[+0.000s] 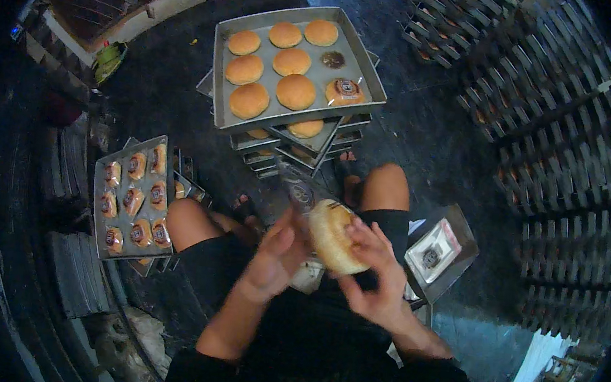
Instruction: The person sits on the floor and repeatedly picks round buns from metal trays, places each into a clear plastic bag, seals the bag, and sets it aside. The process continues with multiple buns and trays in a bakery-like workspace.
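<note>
A round golden bun [332, 235] sits in my right hand [374, 272] above my lap, half inside a clear plastic bag [297, 190]. The bag's open end is pinched by my left hand [275, 253], and its printed end sticks up toward the trays. In front of my knees a grey metal tray [225, 77] tops a stack and carries several bare buns [296, 91], one wrapped bun [345, 91] and one dark round spot.
At my left a second tray [99, 207] holds several wrapped buns on its own stack. A small tray [459, 239] with flat empty bags lies by my right knee. Wooden slatted racks [555, 117] fill the right side; the floor is dark.
</note>
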`<state>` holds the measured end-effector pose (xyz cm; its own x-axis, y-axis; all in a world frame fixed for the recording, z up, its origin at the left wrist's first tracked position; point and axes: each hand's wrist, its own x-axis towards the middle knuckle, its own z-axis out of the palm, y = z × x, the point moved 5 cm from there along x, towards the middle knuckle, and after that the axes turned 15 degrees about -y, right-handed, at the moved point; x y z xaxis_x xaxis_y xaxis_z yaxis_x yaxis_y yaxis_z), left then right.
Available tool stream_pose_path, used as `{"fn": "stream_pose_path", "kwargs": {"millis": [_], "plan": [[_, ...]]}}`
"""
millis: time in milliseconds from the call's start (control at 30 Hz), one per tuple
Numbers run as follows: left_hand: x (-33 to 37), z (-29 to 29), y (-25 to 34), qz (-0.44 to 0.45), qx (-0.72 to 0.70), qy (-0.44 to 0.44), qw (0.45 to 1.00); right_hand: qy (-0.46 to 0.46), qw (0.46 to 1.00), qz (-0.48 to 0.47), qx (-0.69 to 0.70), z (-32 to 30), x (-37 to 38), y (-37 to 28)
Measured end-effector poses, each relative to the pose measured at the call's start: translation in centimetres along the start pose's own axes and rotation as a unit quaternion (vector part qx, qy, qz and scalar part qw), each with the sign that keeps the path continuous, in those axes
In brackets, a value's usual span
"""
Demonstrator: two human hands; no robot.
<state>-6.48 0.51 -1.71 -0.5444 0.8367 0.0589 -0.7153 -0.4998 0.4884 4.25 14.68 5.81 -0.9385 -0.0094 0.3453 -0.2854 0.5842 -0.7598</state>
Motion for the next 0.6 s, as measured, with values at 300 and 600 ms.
{"fn": "stream_pose_path", "kwargs": {"millis": [300,600], "plan": [[2.2,8.9,4.6,0.194,0.103,-0.035,0.975,-0.009,0.983,-0.096,-0.153,1.5,2.6,-5.1],[2.1,5.4,3.1,0.155,0.175,-0.100,0.967,0.035,0.992,-0.057,-0.111,4.0,4.1,-1.8]]}}
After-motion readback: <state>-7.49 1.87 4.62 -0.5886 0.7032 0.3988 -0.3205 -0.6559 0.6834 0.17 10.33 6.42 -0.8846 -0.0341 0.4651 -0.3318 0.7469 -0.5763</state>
